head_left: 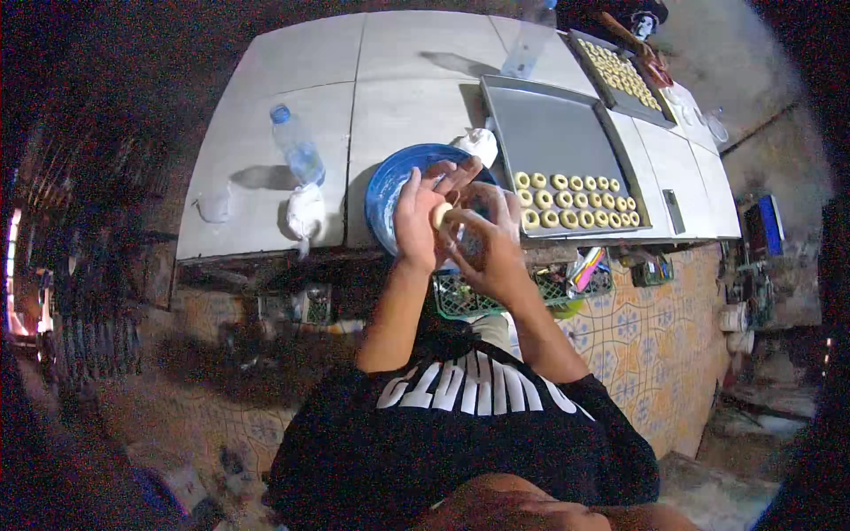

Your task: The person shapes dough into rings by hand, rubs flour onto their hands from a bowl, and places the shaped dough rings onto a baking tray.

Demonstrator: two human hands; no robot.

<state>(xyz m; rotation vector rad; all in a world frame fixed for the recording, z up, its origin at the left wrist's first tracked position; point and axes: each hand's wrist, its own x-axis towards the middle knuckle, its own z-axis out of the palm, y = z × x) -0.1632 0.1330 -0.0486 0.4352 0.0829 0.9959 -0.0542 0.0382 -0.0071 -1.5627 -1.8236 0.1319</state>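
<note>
My left hand (pixel 415 221), palm up with fingers slightly curved, cradles a small pale dough piece (pixel 442 214). The thumb and fingertips of my right hand (pixel 485 239) grip that same piece from the right. Both hands are over a blue basin (pixel 382 193) with whitish residue inside. Beside it at the right lies a metal tray (pixel 553 133), its near half holding several rows of pale dough rings (pixel 567 199). A white bundle (pixel 478 146) sits between basin and tray.
The white tiled table (pixel 407 71) also bears two plastic bottles (pixel 297 142) (pixel 528 44), another white bundle (pixel 305 212) and a second filled tray (pixel 620 75). A co-worker's arm (pixel 624 31) reaches over that tray. Green crates (pixel 465 301) sit below the table's front edge.
</note>
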